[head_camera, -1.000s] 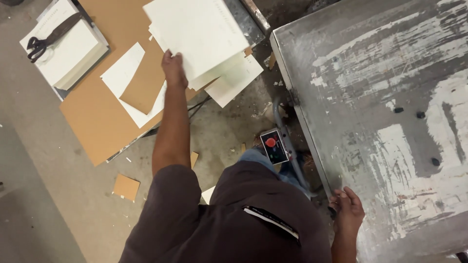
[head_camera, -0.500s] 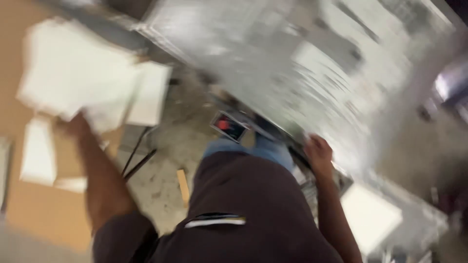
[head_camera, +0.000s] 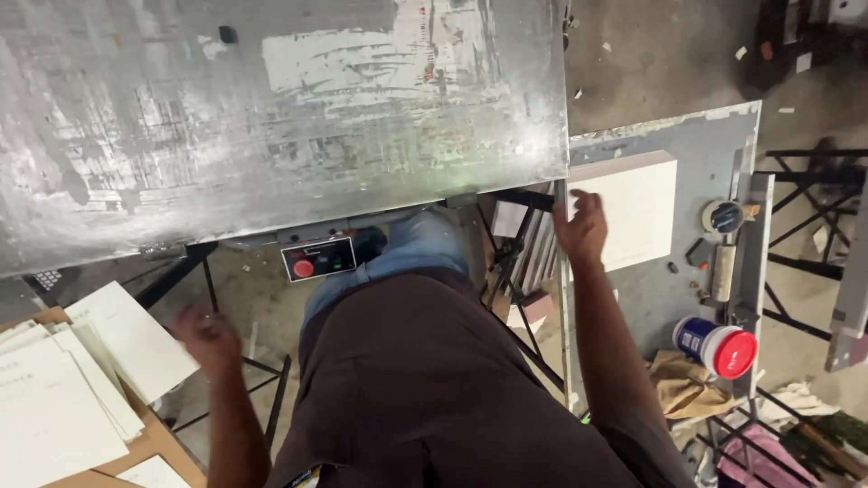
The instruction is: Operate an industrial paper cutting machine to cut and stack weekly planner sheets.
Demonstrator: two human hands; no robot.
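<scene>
Reaching with loosely spread, empty fingers, the right hand (head_camera: 580, 228) hovered beside the white stack (head_camera: 633, 212) on the side table (head_camera: 665, 136), ready to grasp, while the blurred left hand (head_camera: 208, 339) hung free, its fingers unreadable.

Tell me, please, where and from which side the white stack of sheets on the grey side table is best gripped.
Probably at its near left edge. The white stack lies flat on the grey side table, so only its edges offer a grip. That edge lies right beside the right hand, which is open, and nothing crowds it; a tape roll sits past the far side.
</scene>
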